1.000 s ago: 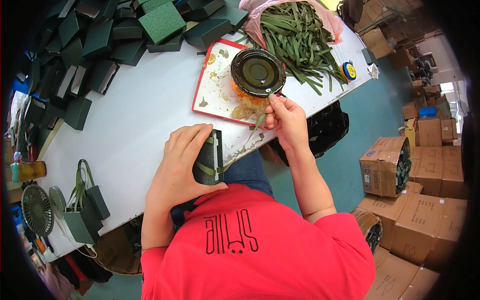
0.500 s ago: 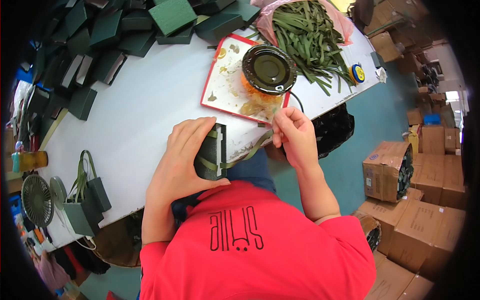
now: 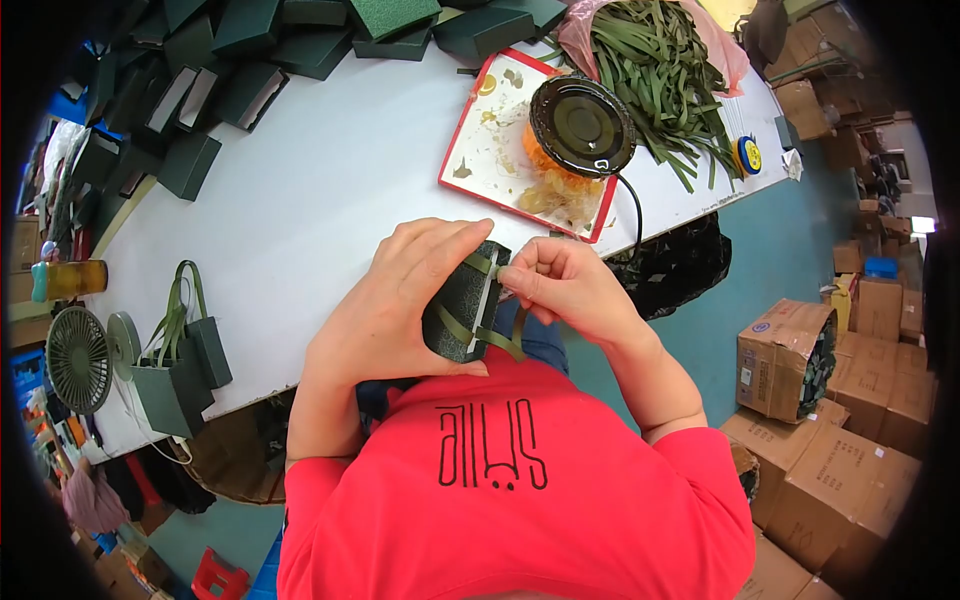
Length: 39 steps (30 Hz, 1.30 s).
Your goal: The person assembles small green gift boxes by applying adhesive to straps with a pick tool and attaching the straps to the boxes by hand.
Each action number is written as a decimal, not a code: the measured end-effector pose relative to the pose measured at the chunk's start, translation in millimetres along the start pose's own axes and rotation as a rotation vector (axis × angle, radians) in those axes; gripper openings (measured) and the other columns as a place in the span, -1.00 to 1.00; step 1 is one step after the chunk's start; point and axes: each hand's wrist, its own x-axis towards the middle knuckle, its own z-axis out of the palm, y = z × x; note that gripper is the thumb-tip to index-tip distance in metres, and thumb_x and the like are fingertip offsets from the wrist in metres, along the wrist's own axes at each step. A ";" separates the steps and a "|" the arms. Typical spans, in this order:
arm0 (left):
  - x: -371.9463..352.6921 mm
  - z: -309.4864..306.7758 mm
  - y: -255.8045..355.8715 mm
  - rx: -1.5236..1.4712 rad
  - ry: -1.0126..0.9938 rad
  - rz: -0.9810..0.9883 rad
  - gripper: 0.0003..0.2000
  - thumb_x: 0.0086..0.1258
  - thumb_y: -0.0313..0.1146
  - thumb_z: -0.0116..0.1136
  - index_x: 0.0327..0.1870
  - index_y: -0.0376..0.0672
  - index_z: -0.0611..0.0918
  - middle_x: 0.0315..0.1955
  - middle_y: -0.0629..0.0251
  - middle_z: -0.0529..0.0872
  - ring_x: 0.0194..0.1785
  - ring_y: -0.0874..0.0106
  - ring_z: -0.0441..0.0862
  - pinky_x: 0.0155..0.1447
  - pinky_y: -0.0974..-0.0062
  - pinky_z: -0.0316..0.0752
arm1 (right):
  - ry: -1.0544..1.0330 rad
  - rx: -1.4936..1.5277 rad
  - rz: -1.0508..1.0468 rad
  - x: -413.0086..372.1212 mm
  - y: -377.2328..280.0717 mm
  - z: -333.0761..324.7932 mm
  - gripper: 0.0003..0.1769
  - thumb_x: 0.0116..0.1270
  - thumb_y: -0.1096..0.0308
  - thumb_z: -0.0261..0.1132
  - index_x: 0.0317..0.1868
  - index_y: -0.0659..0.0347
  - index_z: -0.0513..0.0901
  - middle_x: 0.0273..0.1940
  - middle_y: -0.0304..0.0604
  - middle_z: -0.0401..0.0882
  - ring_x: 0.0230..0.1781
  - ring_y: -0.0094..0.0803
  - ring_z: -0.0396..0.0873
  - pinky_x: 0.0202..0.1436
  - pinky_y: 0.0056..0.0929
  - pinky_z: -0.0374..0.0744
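Observation:
A small dark green box (image 3: 463,298) is gripped in my left hand (image 3: 378,300), with the thumb and fingers spread around its two ends at the table's front edge. A green ribbon (image 3: 509,344) loops out from the box's open, pale-edged side. My right hand (image 3: 575,285) pinches one ribbon end between thumb and fingertips, right against that edge; the pinched tip is mostly covered by the fingers. Beyond my hands, a round pot with a black top (image 3: 582,125) stands on a red-rimmed white board (image 3: 500,120) smeared with yellowish residue.
Many green boxes (image 3: 190,165) are heaped at the back left. A pile of green ribbons (image 3: 650,70) lies in a pink bag at the back. A fan (image 3: 78,358) and a green handled bag (image 3: 170,390) stand at left. Cartons (image 3: 785,360) are stacked on the right-hand floor.
My right hand has moved left to the box, bringing the ribbon end against its edge, so the ribbon now forms a loop. The box is tilted slightly, still in my left hand.

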 end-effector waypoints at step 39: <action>-9.9 -0.6 -7.4 0.065 0.042 -0.041 0.05 -0.29 -0.21 0.68 0.42 -0.16 0.40 0.26 0.12 0.52 0.34 0.04 0.40 0.40 0.13 0.30 | 0.434 -0.184 -0.383 6.8 41.6 -0.3 -0.79 0.40 0.35 0.38 -0.11 0.35 0.72 -0.37 -0.34 0.67 -0.48 -0.78 0.41 -0.41 -0.69 0.39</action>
